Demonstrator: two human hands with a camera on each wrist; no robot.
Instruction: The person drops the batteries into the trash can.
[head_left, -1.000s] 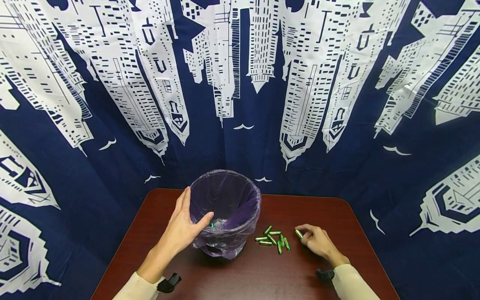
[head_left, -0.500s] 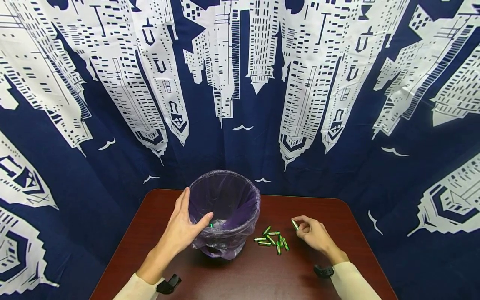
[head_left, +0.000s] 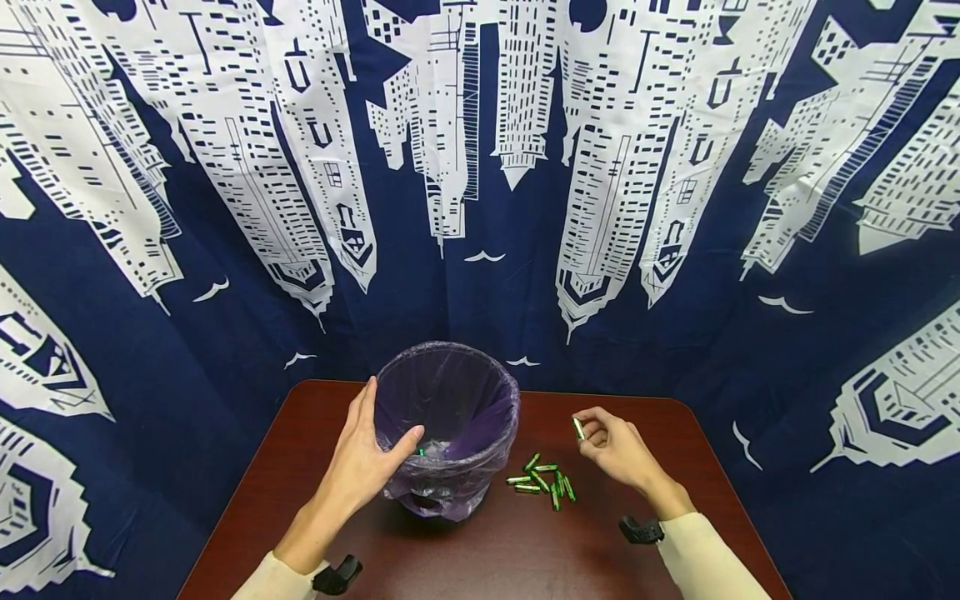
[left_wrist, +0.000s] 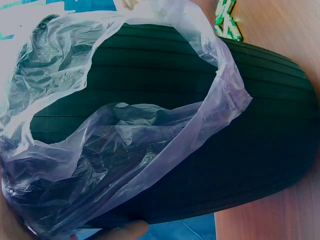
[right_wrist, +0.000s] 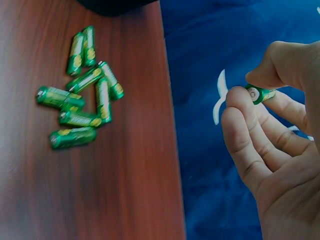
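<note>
A dark bin (left_wrist: 270, 135), lined with a translucent purple bag (head_left: 435, 479), stands upright on the table. My left hand (head_left: 360, 446) rests against its left side near the rim, fingers straight and thumb spread across the front. To the right, my right hand (head_left: 626, 450) pinches a green battery (head_left: 578, 429) between thumb and fingertips, raised above the table. The battery's flat end (right_wrist: 254, 94) faces the right wrist camera. Several more green batteries (right_wrist: 102, 97) lie in a loose heap between the bin and my right hand. Inside the bin a small green spot (head_left: 422, 452) shows.
The reddish-brown wooden table (head_left: 525, 558) ends at a dark blue cloth (head_left: 465, 300) printed with white buildings and birds. Each wrist wears a black strap, the right one (head_left: 640, 530) just below the cream sleeve's cuff.
My right hand has lifted the battery up and moved left, nearer the bin. My left hand keeps its place at the bin, and the heap of batteries lies as before.
</note>
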